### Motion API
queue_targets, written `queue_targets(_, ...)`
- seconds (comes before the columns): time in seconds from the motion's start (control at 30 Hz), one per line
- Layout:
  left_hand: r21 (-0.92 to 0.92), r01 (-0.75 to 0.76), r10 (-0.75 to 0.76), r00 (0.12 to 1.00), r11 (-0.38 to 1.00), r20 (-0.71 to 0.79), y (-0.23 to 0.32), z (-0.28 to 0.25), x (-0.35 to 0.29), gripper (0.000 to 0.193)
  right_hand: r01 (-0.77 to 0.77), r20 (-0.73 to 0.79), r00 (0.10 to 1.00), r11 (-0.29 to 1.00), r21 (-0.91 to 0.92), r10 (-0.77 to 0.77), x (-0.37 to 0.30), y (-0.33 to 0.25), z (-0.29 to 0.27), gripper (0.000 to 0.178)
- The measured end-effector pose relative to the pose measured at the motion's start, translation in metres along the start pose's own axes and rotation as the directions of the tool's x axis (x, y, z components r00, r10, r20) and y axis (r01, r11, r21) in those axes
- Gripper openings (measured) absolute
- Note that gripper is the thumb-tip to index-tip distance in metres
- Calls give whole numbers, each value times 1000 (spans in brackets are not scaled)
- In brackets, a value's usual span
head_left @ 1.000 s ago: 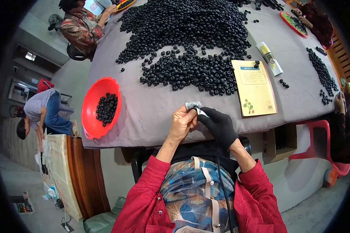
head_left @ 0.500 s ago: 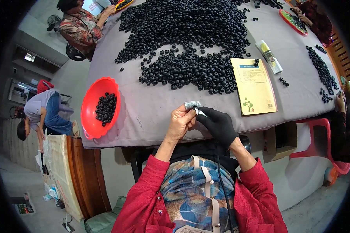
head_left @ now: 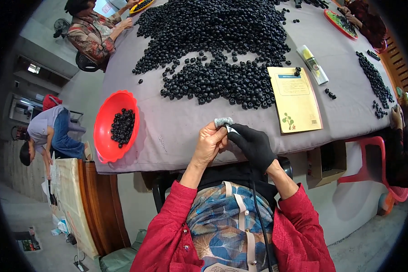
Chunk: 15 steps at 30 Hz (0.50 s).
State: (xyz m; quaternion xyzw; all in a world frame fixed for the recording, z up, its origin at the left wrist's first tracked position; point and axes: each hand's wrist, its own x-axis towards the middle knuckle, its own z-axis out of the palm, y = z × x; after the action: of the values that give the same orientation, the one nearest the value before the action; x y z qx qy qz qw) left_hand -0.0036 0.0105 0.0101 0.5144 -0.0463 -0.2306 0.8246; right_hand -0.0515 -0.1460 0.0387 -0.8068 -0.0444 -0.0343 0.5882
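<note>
My bare left hand point(head_left: 210, 141) and my right hand point(head_left: 254, 146), in a black glove, meet at the table's near edge. Both are closed in a pinch. A small grey speckled roll point(head_left: 222, 121) sits at my left fingertips; I cannot tell whether it is wrapped round a finger or held. Between the right fingertips shows a small white pointed piece point(head_left: 231, 130), close against the left thumb. Whatever else is between the fingers is hidden. Beyond my hands lies a big heap of black beads point(head_left: 213, 31), with a smaller pile point(head_left: 222, 84) nearer me.
Left is a red scalloped bowl point(head_left: 102, 131) holding black beads. A yellow booklet point(head_left: 296, 109) and a white-and-yellow tube-like package point(head_left: 313, 65) lie right. Co-workers sit at the table's far left and right. A red plastic chair point(head_left: 365, 165) stands right; a wooden cabinet point(head_left: 95, 204) stands left.
My hands keep nearly the same pinch in the same place. The co-worker at the far left has moved one hand away from the yellow dish.
</note>
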Motion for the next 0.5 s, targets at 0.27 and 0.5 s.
queue_targets(0.27,-40,9,-9,1000,999,9,3,3,-1,13,-30,-3,1000,999,-22,30,1,1,1,32)
queue_targets(0.5,-16,-26,26,1000,1000,-7,-2,-1,1,13,-62,43,997,994,-89,66,2,-4,0,30)
